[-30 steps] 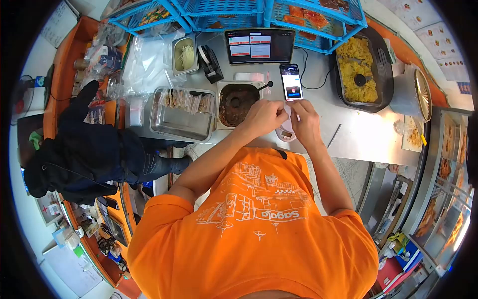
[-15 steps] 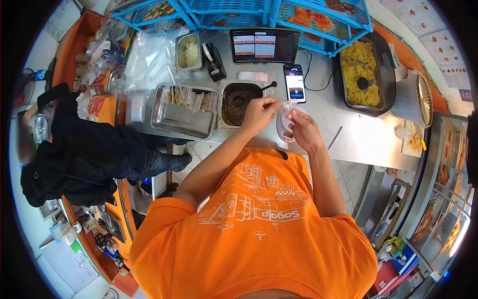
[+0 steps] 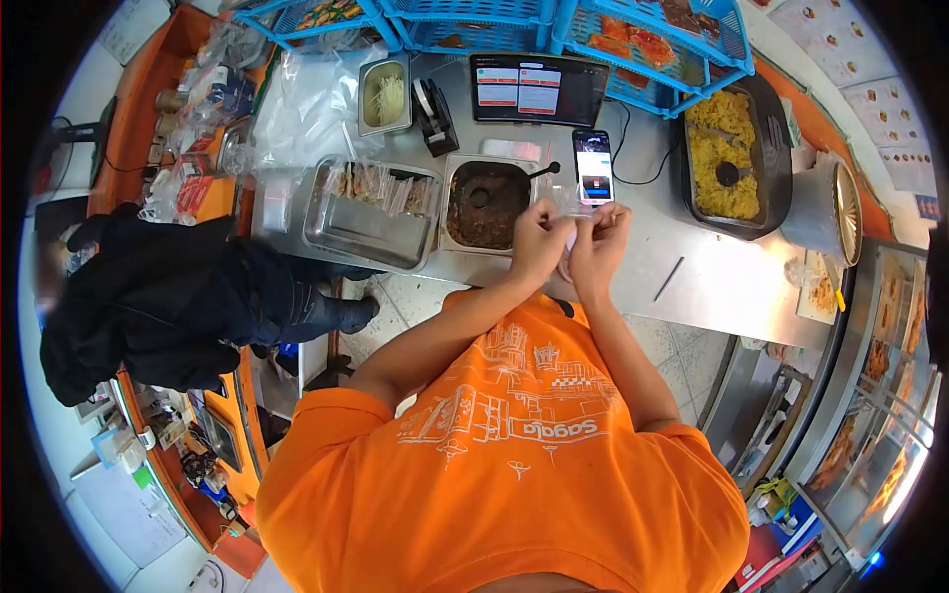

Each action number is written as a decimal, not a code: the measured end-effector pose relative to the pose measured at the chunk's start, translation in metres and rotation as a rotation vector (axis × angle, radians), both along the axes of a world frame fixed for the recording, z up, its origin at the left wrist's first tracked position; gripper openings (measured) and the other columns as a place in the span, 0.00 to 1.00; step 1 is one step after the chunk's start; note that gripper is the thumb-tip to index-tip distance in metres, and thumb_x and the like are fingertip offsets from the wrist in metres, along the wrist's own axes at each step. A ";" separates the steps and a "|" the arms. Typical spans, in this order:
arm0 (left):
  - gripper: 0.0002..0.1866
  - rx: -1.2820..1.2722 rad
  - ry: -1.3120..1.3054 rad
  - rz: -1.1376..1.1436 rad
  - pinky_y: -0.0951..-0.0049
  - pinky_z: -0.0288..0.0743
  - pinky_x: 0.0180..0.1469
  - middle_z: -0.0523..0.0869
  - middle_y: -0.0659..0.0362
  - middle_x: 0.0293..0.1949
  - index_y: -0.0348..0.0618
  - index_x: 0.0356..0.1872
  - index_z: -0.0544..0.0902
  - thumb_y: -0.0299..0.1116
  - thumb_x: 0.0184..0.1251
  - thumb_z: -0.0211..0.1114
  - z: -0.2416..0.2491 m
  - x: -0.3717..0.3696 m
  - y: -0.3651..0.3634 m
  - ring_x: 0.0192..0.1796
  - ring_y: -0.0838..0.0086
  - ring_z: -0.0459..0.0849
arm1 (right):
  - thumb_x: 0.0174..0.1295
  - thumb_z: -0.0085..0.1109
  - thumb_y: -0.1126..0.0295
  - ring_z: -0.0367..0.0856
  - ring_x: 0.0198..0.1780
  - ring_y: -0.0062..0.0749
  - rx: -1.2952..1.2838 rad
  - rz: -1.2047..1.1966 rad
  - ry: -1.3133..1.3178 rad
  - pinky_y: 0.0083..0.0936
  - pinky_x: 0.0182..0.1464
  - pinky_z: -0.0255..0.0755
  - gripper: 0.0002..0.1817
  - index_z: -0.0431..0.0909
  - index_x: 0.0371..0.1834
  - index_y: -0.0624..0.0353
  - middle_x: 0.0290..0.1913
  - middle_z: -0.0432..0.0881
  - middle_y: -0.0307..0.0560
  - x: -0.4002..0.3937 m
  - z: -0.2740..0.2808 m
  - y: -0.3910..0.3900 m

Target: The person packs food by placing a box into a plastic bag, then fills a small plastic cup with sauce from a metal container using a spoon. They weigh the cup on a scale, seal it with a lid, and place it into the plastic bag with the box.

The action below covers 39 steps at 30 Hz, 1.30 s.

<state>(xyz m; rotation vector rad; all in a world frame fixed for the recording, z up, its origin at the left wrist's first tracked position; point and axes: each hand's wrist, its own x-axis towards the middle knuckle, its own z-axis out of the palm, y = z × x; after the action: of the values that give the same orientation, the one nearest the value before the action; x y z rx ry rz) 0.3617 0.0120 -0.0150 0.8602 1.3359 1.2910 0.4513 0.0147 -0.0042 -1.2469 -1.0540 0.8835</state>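
My left hand (image 3: 537,240) and my right hand (image 3: 597,240) are pressed close together above the steel counter (image 3: 712,287), both pinching a small clear plastic bag (image 3: 570,210) between the fingers. A small round container sits under my hands and is almost fully hidden. Just beyond my fingers lies a phone (image 3: 594,165) with a lit screen. To the left of my hands is a square steel pan of brown sauce (image 3: 484,205) with a ladle handle sticking out.
A steel tray of packets (image 3: 371,215) sits left of the sauce pan. A tablet (image 3: 539,89) stands at the back under blue baskets (image 3: 474,25). A black pan of yellow rice (image 3: 727,158) is at right. A person in dark clothes (image 3: 168,306) stands at left.
My hands have come together over the container and lifted the clear bag between them. The person in dark clothes has shifted at left.
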 end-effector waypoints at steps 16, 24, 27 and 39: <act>0.27 0.416 0.561 -0.211 0.82 0.73 0.30 0.86 0.59 0.48 0.43 0.57 0.82 0.25 0.53 0.76 0.018 -0.091 -0.008 0.32 0.82 0.79 | 0.61 0.68 0.57 0.69 0.20 0.21 -0.233 0.504 -0.368 0.23 0.24 0.64 0.19 0.77 0.28 0.63 0.20 0.76 0.43 -0.013 -0.001 0.018; 0.24 0.167 0.474 -0.294 0.83 0.67 0.27 0.88 0.64 0.39 0.42 0.53 0.84 0.31 0.52 0.79 0.008 -0.149 -0.063 0.26 0.86 0.72 | 0.64 0.68 0.59 0.71 0.21 0.17 -0.578 0.372 0.154 0.19 0.20 0.61 0.20 0.82 0.52 0.64 0.30 0.79 0.40 -0.021 -0.034 0.082; 0.23 0.052 0.491 -0.366 0.81 0.67 0.28 0.87 0.65 0.36 0.42 0.51 0.85 0.34 0.53 0.79 -0.001 -0.171 -0.080 0.26 0.86 0.72 | 0.66 0.67 0.62 0.73 0.22 0.17 -0.454 0.582 -0.204 0.19 0.24 0.65 0.15 0.85 0.46 0.63 0.31 0.81 0.41 -0.037 -0.017 0.082; 0.19 -0.044 0.564 -0.489 0.74 0.74 0.37 0.86 0.59 0.36 0.40 0.42 0.86 0.37 0.52 0.80 -0.009 -0.201 -0.070 0.35 0.75 0.82 | 0.68 0.60 0.71 0.89 0.32 0.38 -0.214 0.462 -0.446 0.29 0.34 0.80 0.09 0.83 0.42 0.68 0.31 0.87 0.56 -0.041 -0.005 -0.024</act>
<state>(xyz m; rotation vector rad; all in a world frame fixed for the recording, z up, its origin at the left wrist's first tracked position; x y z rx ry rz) 0.1607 -0.0578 -0.0245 1.4832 1.4426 0.6528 0.4107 -0.0095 -0.0089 -1.4446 -1.6840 1.1161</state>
